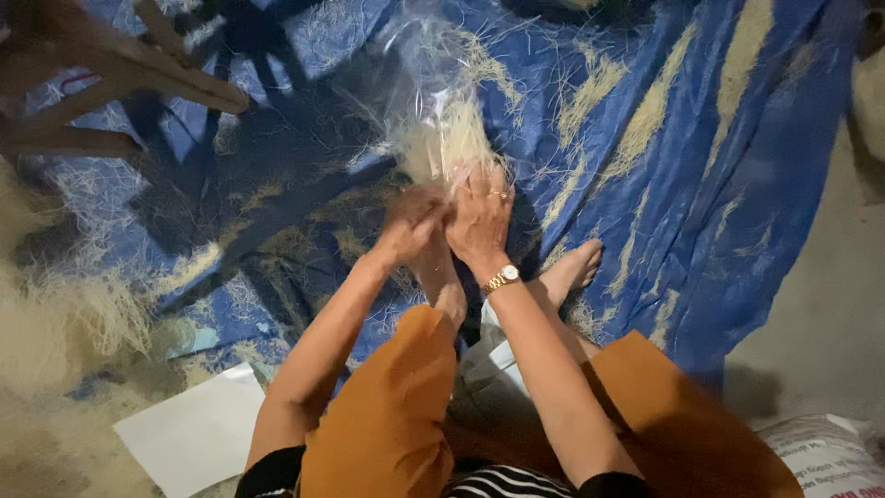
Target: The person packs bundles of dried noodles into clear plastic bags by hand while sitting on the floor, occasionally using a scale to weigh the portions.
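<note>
The bundle of pale fibres [452,138] sat inside a clear plastic bag [419,65] on the blue tarp [701,157], just ahead of your feet. Your left hand [410,224] and right hand [479,217] met at its base, fingers pinching the strands, while another person's hand [101,74] hovered with fingers spread at the upper left.

- Single head-worn view, looking steeply down over the seated person's own lap and forearms.
- It faces toward twelve o'clock, across the blue tarpaulin [701,175].
- Close range: both arms fill the lower centre; bare floor [820,314] at four o'clock.
</note>
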